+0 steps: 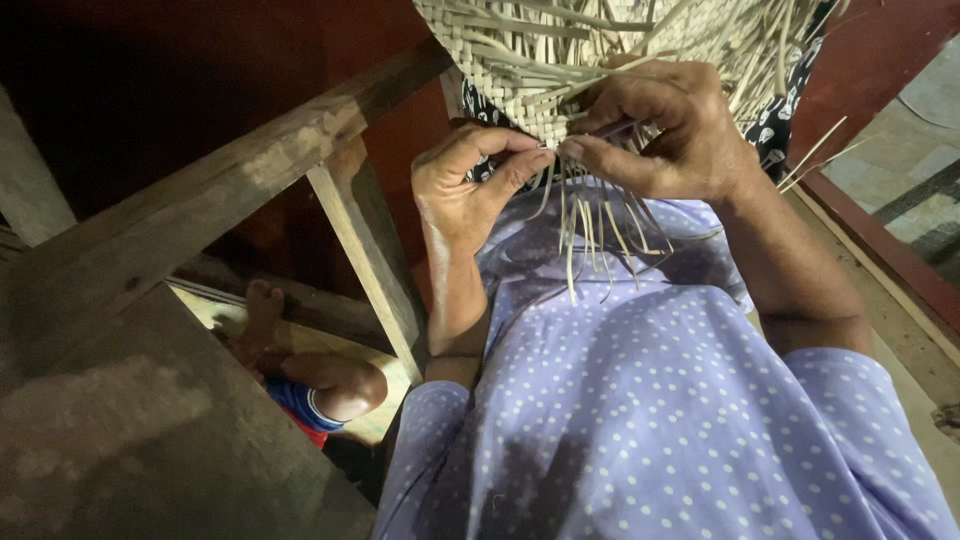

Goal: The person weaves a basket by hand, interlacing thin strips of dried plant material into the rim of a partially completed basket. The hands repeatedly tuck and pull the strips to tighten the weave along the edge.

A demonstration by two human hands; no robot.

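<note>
Far, over the lap: pale woven palm-strip mat point(520, 70), much already plaited, loose strand ends point(590, 235) still hanging unwoven. Left hand point(465, 185) and right hand point(665, 125), fingers pinched together on strands at the edge.

Dim indoor scene, lit from the right, where daylight falls on a pale tiled floor point(915, 165) at the frame edge. Hands and woven mat point(520, 60) moderately bright and sharp; dotted lilac garment point(640, 400) evenly lit, shaded at lower left. Deep shadow over wooden beams point(200, 200) and upper left corner. Wide-angle stretching towards the edges; no glare
</note>
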